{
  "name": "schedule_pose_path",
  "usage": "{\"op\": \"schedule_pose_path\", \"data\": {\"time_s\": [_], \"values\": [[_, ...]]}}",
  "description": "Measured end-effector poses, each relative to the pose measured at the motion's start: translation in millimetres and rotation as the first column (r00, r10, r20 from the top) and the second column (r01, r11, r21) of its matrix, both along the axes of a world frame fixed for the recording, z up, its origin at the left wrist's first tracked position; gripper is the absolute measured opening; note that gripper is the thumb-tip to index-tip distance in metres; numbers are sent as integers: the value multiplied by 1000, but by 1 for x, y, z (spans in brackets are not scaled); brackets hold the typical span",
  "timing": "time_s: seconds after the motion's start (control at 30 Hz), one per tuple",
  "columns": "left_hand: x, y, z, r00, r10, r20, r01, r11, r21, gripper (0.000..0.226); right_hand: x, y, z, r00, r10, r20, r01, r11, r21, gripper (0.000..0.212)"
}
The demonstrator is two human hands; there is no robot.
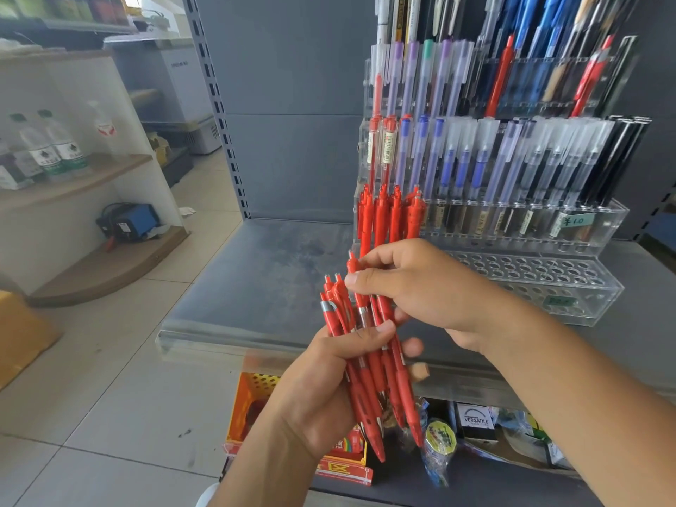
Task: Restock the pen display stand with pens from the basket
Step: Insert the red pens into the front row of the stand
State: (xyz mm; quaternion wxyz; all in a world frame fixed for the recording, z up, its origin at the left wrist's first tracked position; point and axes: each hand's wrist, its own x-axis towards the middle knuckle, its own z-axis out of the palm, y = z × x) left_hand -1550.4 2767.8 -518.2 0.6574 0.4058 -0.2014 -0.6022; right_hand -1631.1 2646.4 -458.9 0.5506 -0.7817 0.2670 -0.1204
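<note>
My left hand [329,386] grips a bundle of several red click pens [380,382], tips pointing down, in front of the shelf edge. My right hand [420,287] pinches the top of one red pen [353,274] in that bundle with thumb and fingers. Behind stands a clear tiered acrylic pen display stand [570,283] on the grey shelf. Its front tier shows open holes. Several red pens [387,214] stand at its left end, just above my right hand. Higher tiers hold blue, purple, black and red pens.
The grey metal shelf [263,272] lies bare to the left of the stand. Below its edge sit an orange perforated basket [252,393] and packaged goods [475,422]. Tiled floor and a wooden corner shelf with water bottles [55,148] lie to the left.
</note>
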Motion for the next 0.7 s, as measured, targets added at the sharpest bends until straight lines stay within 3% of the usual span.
{"op": "schedule_pose_path", "data": {"time_s": [0.23, 0.43, 0.57, 0.7], "values": [[-2, -1, 0, 1000, -6, 6, 6, 1000, 0, 22, 0, -4, 9, 955, -136, 262, 138, 990, 8, 14], [2, -3, -2, 998, 32, -50, -32, 999, -7, 22, -14, -16, 35, 770, -248, 588, 298, 955, 12, 21], [3, -5, -3, 996, 47, -73, -47, 999, -1, 21, -23, -32, 39, 667, -289, 687, 446, 893, -57, 45], [3, -6, -3, 996, 49, -73, -49, 999, 6, 24, -27, -44, 35, 631, -311, 711, 525, 845, -97, 44]]}}
